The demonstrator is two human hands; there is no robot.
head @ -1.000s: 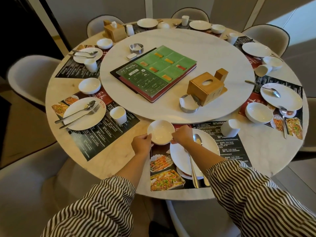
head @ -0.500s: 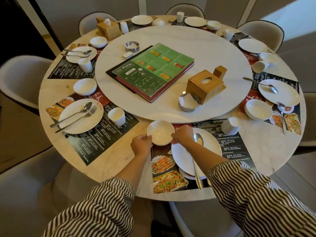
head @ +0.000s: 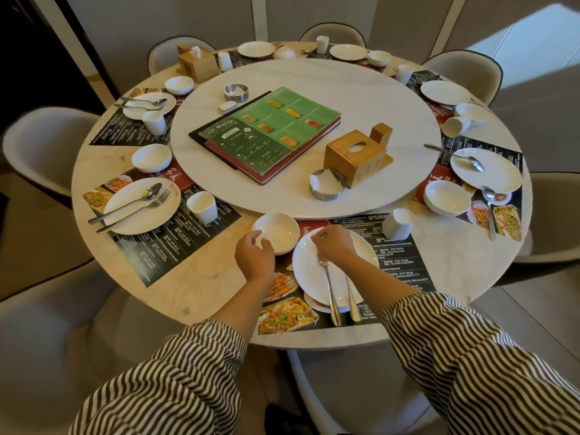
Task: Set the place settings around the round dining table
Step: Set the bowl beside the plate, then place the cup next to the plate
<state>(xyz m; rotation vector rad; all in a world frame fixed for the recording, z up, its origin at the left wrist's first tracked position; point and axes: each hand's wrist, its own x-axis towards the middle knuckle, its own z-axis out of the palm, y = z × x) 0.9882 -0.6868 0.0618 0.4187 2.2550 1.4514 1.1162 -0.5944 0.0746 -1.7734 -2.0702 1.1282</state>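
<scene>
On the round table (head: 194, 271), a white bowl (head: 279, 229) sits at the top left of the nearest black placemat (head: 398, 262). My left hand (head: 255, 257) has thumb and fingers curled on the bowl's near-left rim. My right hand (head: 334, 243) is over the white plate (head: 314, 274), fingers curled down onto the heads of the fork (head: 331, 296) and spoon (head: 353, 299) lying on it; whether it grips them is hidden. A white cup (head: 398, 223) stands upside down to the right.
A marble turntable (head: 376, 98) carries a green menu (head: 270, 133), a wooden tissue box (head: 357, 155) and metal ashtrays. Laid settings ring the table, with a plate to the left (head: 141, 205) and one to the right (head: 486, 169). Grey chairs (head: 40, 142) surround it.
My right hand has let go of the bowl and moved right onto the plate, over the fork and spoon. My left hand has slid to the bowl's near rim.
</scene>
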